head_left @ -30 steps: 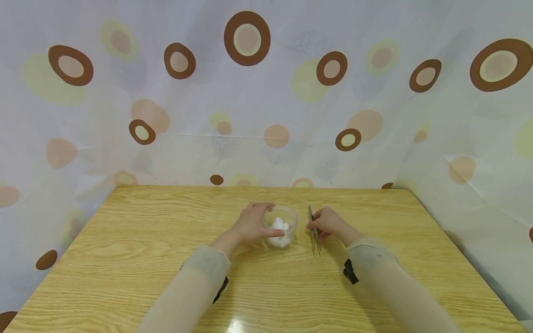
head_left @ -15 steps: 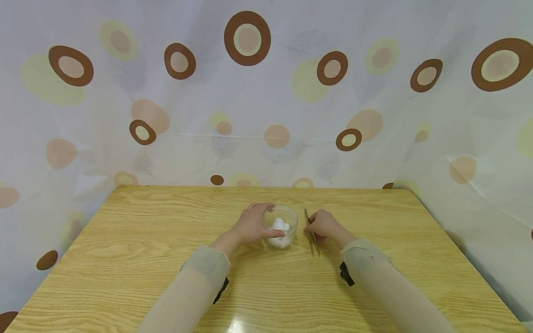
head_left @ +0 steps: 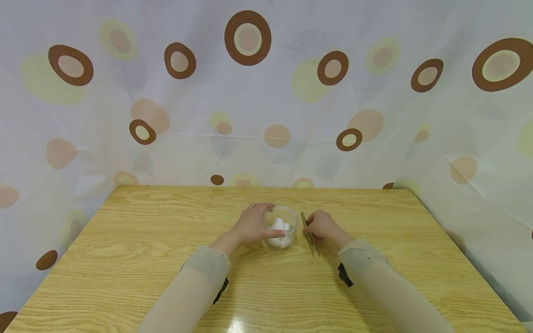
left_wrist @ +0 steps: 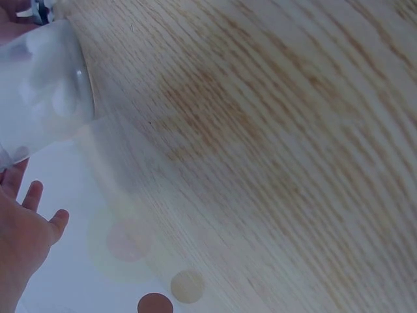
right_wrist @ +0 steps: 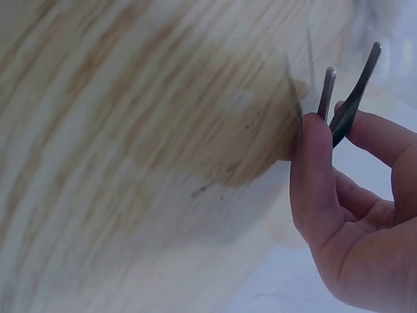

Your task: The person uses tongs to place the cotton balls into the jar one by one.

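A small clear glass jar (head_left: 281,227) with white cotton balls (head_left: 280,225) inside stands on the wooden table (head_left: 145,240). My left hand (head_left: 251,224) is curled round the jar's left side; the jar (left_wrist: 39,91) shows blurred at the top left of the left wrist view, with my left hand (left_wrist: 26,225) below it. Just right of the jar, my right hand (head_left: 321,225) pinches metal tweezers (head_left: 310,233), lifted at their far end. In the right wrist view the thumb and fingers of my right hand (right_wrist: 345,189) grip the tweezers (right_wrist: 345,104), whose two arms stand apart.
A curtain (head_left: 266,92) with brown and yellow circles hangs behind and to both sides of the table. The far table edge (head_left: 258,187) meets the curtain. Both arms wear pale sleeves (head_left: 200,273).
My right hand has drawn the tweezers leftward toward the jar and tilted their far end up. The left hand and jar have stayed in place.
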Available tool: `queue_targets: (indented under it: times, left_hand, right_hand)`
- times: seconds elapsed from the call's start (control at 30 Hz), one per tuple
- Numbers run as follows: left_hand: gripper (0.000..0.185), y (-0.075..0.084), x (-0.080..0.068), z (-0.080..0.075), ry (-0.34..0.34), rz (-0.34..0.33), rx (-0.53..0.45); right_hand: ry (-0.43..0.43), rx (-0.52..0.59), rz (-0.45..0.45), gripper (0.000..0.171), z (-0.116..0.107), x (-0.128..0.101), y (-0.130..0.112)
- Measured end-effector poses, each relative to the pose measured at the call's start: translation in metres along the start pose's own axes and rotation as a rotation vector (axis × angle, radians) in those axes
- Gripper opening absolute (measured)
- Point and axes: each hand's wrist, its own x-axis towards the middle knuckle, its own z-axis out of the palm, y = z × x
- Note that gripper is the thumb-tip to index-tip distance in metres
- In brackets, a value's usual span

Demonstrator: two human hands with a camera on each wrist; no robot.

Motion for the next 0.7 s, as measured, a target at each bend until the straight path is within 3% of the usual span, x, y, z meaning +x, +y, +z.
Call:
queue_targets:
  times: [0.7]
  left_hand:
    - [0.08, 0.0008, -0.0006, -0.0002, -0.003, -0.004, -0.003]
  right_hand:
    - [0.005, -0.026, 0.041, 0.036, 0.0069, 0.0051, 0.0013]
